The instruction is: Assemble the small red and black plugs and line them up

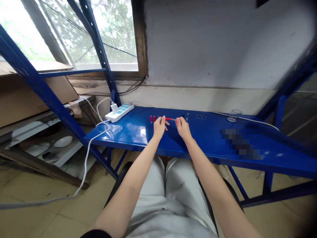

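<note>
A slim red-and-clear pen (168,118) is held level between my two hands, just above the blue table. My left hand (159,127) pinches its red end, with the other fingers partly spread. At the clear end, the fingers of my right hand (182,127) are closed. Two short red pieces (153,118) stand side by side just left of my left hand. Beyond my right hand lie a small black piece (183,116) and a small clear piece (187,115). Several tiny pieces (200,117) sit in rows farther right.
The blue table (128,130) stands against the wall. A white power strip (120,112) with a plugged-in cable is at its left end. To the right are a clear glass cup (234,115), a white cable (262,121) and a pixelated dark object (241,144). Blue posts flank the table.
</note>
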A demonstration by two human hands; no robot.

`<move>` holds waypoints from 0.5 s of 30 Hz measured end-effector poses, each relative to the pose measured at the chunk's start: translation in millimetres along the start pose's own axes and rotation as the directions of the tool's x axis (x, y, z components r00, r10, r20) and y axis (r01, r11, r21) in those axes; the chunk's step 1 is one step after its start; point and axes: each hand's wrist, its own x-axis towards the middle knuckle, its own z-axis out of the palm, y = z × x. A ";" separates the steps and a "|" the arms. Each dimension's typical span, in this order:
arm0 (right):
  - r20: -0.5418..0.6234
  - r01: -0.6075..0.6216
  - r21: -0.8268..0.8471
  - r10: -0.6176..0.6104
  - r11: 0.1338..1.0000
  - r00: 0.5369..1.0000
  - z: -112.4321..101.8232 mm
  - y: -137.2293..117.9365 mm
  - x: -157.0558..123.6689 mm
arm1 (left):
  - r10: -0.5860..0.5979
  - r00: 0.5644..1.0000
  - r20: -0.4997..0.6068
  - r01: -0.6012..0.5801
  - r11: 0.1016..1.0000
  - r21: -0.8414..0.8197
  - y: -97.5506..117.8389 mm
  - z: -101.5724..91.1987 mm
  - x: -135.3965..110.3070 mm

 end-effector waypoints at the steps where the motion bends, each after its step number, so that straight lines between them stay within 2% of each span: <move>1: 0.015 0.017 0.026 -0.017 1.000 1.000 0.8 1.4 0.4 | 0.003 1.000 -0.017 -0.003 1.000 -0.004 0.0 -0.4 0.4; 4: 0.061 0.054 0.102 -0.060 0.993 0.996 4.4 5.8 1.6 | 0.011 0.998 -0.063 -0.012 1.000 -0.008 -1.0 -1.3 1.8; 8: 0.108 0.034 0.135 -0.049 0.990 0.993 8.5 8.0 2.4 | 0.023 0.996 -0.085 -0.024 1.000 -0.001 -3.9 -1.2 3.9; 12: 0.160 0.057 0.090 -0.071 0.994 0.985 9.6 9.2 3.0 | 0.023 0.997 -0.069 -0.022 1.000 0.013 -3.7 -1.2 3.7; 15: 0.192 0.058 -0.005 -0.056 0.998 0.980 9.1 12.0 4.0 | 0.053 0.988 -0.142 -0.050 0.998 0.027 -0.6 -3.2 2.3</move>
